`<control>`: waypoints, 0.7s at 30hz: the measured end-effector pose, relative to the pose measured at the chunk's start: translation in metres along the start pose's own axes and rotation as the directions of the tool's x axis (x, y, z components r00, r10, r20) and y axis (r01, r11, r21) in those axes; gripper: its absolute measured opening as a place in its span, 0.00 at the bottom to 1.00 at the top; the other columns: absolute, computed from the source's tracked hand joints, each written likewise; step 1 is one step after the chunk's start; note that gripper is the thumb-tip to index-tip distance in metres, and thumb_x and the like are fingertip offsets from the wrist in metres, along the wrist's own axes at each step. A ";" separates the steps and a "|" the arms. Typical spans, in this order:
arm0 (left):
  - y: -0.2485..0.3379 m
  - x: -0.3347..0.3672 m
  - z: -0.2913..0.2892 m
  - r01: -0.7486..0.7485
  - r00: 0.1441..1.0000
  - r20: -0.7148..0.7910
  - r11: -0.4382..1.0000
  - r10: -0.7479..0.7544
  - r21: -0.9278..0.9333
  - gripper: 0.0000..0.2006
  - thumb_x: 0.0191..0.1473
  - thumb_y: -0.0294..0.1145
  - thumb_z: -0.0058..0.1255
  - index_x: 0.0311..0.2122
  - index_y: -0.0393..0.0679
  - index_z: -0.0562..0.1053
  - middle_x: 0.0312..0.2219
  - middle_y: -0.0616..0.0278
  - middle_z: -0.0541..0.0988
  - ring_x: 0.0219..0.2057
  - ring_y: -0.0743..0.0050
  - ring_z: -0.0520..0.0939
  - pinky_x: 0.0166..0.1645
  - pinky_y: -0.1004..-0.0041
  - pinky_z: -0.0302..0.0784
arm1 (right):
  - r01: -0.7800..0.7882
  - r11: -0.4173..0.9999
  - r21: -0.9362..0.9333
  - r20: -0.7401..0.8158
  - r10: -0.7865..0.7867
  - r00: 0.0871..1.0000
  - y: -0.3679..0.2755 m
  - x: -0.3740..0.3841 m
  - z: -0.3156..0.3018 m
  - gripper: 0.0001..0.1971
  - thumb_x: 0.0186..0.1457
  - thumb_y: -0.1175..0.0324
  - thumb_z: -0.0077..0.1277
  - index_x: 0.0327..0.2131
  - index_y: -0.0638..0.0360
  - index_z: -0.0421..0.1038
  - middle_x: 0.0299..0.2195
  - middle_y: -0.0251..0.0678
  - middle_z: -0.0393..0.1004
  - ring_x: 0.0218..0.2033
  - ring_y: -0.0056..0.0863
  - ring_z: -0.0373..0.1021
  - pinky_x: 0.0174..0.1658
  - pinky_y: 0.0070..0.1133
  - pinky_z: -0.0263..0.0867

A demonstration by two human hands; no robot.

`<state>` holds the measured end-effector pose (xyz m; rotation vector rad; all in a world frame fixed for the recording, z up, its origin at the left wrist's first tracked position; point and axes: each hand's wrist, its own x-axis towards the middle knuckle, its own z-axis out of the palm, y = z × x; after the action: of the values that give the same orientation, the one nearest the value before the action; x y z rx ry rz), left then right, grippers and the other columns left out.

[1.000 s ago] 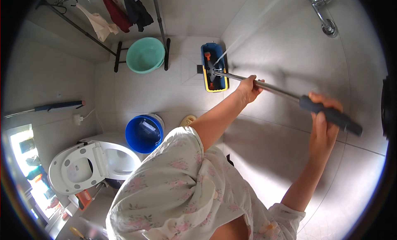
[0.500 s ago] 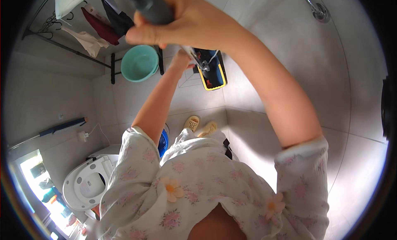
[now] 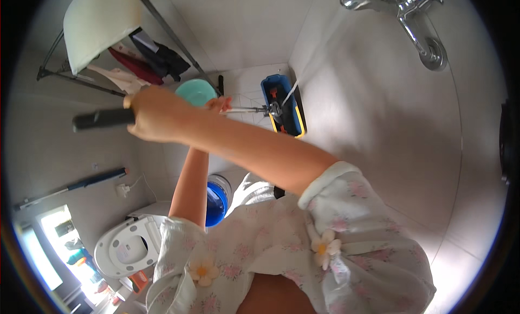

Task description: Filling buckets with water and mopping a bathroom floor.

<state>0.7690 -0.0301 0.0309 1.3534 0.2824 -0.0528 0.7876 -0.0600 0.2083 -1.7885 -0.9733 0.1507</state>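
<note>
The right hand (image 3: 157, 115) is closed around the dark handle (image 3: 103, 119) of a mop (image 3: 246, 109), with the fingers wrapped over it, and the handle's end sticks out to the left. The right forearm (image 3: 244, 146) crosses in front of the body. The left hand (image 3: 218, 104) is partly hidden behind this forearm, but its fingers seem to be pressed around the metal pole of the mop. From there the pole runs to the right, and its joint and dark head (image 3: 277, 109) are inside a rectangular bucket (image 3: 277, 79), blue with a yellow part of the rim. A thin stream of water (image 3: 314, 59) falls from the chrome tap (image 3: 409, 2) on the wall into this bucket. Near the left hand, a green basin (image 3: 195, 90) stands on the floor, partly covered by the arms. Nearer to the person is a round blue bucket (image 3: 216, 204). A toilet (image 3: 122, 252) with its lid raised is at lower left, and dark clothes (image 3: 162, 54) hang at upper left.
</note>
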 end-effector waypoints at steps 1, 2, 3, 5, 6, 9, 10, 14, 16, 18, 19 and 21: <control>0.003 -0.005 0.003 -0.122 0.989 0.066 0.984 0.131 -0.131 0.11 0.48 0.33 0.42 0.19 0.42 0.61 0.19 0.67 0.62 0.30 0.75 0.70 0.50 0.66 0.60 | -0.016 1.000 -0.005 0.038 0.017 0.999 0.001 0.004 0.004 0.12 0.37 0.66 0.49 0.27 0.63 0.67 0.21 0.46 0.70 0.27 0.40 0.68 0.31 0.28 0.63; 0.003 -0.003 0.002 -0.117 0.988 0.084 0.985 0.127 -0.124 0.11 0.48 0.33 0.42 0.19 0.42 0.61 0.19 0.67 0.62 0.30 0.75 0.70 0.50 0.66 0.60 | -0.036 0.999 -0.010 0.077 0.036 0.996 0.004 0.009 0.008 0.12 0.37 0.67 0.49 0.28 0.63 0.67 0.22 0.45 0.70 0.27 0.40 0.68 0.31 0.29 0.64; 0.006 -0.002 0.001 -0.088 0.995 0.035 0.982 0.095 -0.167 0.11 0.49 0.32 0.41 0.18 0.42 0.60 0.20 0.66 0.61 0.30 0.75 0.69 0.51 0.65 0.59 | -0.048 0.999 -0.014 0.117 0.049 0.992 0.005 0.015 0.012 0.12 0.37 0.67 0.49 0.27 0.63 0.67 0.21 0.45 0.70 0.27 0.40 0.68 0.31 0.29 0.64; 0.008 0.003 0.002 -0.039 0.999 -0.032 0.983 0.034 -0.181 0.10 0.49 0.29 0.40 0.19 0.41 0.60 0.20 0.65 0.62 0.29 0.76 0.69 0.50 0.65 0.60 | -0.050 0.998 -0.031 0.146 0.054 0.988 0.015 0.023 0.017 0.10 0.37 0.68 0.49 0.25 0.62 0.67 0.20 0.44 0.70 0.26 0.40 0.68 0.30 0.29 0.64; 0.011 0.006 0.002 -0.034 0.999 -0.039 0.984 0.027 -0.177 0.10 0.49 0.29 0.40 0.19 0.41 0.60 0.20 0.65 0.62 0.29 0.76 0.69 0.50 0.65 0.60 | -0.052 0.998 -0.022 0.149 0.054 0.987 0.017 0.027 0.018 0.10 0.37 0.68 0.49 0.25 0.62 0.67 0.20 0.44 0.70 0.26 0.40 0.68 0.30 0.29 0.64; 0.017 0.012 0.004 -0.029 0.996 -0.085 0.973 0.010 -0.228 0.12 0.48 0.30 0.42 0.16 0.40 0.62 0.17 0.63 0.66 0.30 0.73 0.72 0.42 0.75 0.65 | -0.105 0.994 0.002 0.149 0.104 0.983 0.024 0.036 0.019 0.09 0.37 0.68 0.49 0.24 0.62 0.67 0.19 0.43 0.69 0.25 0.40 0.68 0.29 0.29 0.64; 0.019 0.014 0.004 -0.021 0.995 -0.105 0.984 0.002 -0.179 0.12 0.48 0.30 0.41 0.16 0.39 0.63 0.18 0.62 0.67 0.28 0.73 0.71 0.39 0.76 0.65 | -0.078 0.997 -0.014 0.159 0.079 0.984 0.026 0.040 0.018 0.09 0.36 0.68 0.49 0.24 0.62 0.67 0.19 0.43 0.69 0.25 0.40 0.68 0.28 0.29 0.64; 0.011 0.012 -0.032 -0.089 0.995 -0.054 0.995 0.087 -0.038 0.13 0.49 0.31 0.41 0.16 0.39 0.63 0.16 0.62 0.67 0.24 0.76 0.70 0.34 0.78 0.65 | -0.008 0.997 0.073 0.323 -0.016 0.946 0.022 0.052 0.031 0.09 0.35 0.68 0.48 0.23 0.63 0.67 0.18 0.43 0.69 0.24 0.38 0.68 0.29 0.29 0.64; 0.025 0.007 -0.029 -0.053 0.997 -0.050 0.985 0.062 0.166 0.15 0.50 0.33 0.40 0.15 0.38 0.63 0.14 0.63 0.67 0.23 0.77 0.70 0.33 0.78 0.64 | -0.004 0.993 0.116 0.330 -0.035 0.943 0.013 0.049 0.023 0.09 0.35 0.68 0.48 0.22 0.63 0.67 0.18 0.42 0.69 0.24 0.38 0.68 0.29 0.28 0.63; 0.037 -0.002 -0.019 -0.038 0.990 -0.122 0.973 0.067 0.226 0.17 0.51 0.36 0.39 0.14 0.38 0.63 0.13 0.64 0.66 0.22 0.77 0.70 0.32 0.77 0.64 | 0.005 0.984 0.178 0.345 -0.067 0.936 0.006 0.048 0.016 0.09 0.35 0.68 0.48 0.21 0.64 0.67 0.17 0.42 0.69 0.23 0.38 0.68 0.29 0.28 0.63; 0.043 -0.003 -0.017 -0.038 0.991 -0.117 0.964 0.071 0.262 0.18 0.51 0.37 0.39 0.14 0.39 0.63 0.13 0.64 0.67 0.22 0.78 0.70 0.31 0.77 0.64 | 0.018 0.980 0.201 0.300 -0.079 0.951 0.004 0.047 0.014 0.09 0.35 0.68 0.48 0.22 0.64 0.68 0.17 0.41 0.69 0.23 0.38 0.68 0.29 0.28 0.63; 0.063 -0.001 -0.008 -0.044 0.994 -0.086 0.951 0.074 0.305 0.18 0.51 0.37 0.39 0.13 0.39 0.63 0.14 0.64 0.67 0.23 0.78 0.70 0.32 0.77 0.64 | 0.034 0.974 0.225 0.260 -0.094 0.961 -0.002 0.046 0.003 0.09 0.35 0.68 0.47 0.23 0.64 0.68 0.17 0.41 0.69 0.23 0.38 0.68 0.29 0.27 0.63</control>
<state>0.7789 -0.0092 0.0897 1.6725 0.3240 0.0208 0.8158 -0.0268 0.2240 -1.5572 -1.1592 0.4529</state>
